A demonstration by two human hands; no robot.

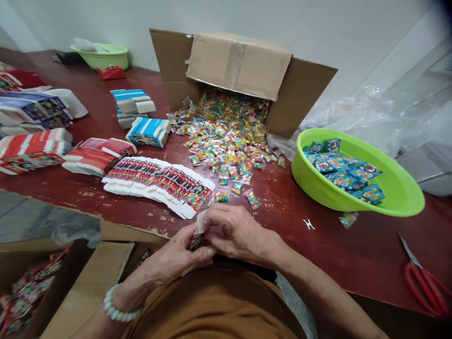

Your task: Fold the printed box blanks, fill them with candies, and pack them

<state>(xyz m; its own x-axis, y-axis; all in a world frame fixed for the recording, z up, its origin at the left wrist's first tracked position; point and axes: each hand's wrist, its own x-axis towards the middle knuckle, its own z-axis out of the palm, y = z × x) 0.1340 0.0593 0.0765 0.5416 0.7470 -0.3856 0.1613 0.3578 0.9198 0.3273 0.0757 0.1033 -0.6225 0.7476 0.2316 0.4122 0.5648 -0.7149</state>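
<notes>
Both my hands meet at the near table edge around one small red printed carton (pixel 196 240). My left hand (pixel 180 256), with a white bead bracelet on its wrist, grips the carton from below. My right hand (pixel 236 233) closes over its white top flap with pinched fingers. Just beyond my hands lies a fanned row of flat red cartons (pixel 158 183). A pile of small candy packets (pixel 226 136) spills from a tipped cardboard box (pixel 240 66) onto the dark red table (pixel 318 245).
A green basin (pixel 406 197) at the right holds blue filled boxes. Red scissors (pixel 423 282) lie at the right edge. Stacks of red and blue flat cartons (pixel 35 146) cover the left. An open cardboard box (pixel 45 282) with filled red boxes stands below at the left.
</notes>
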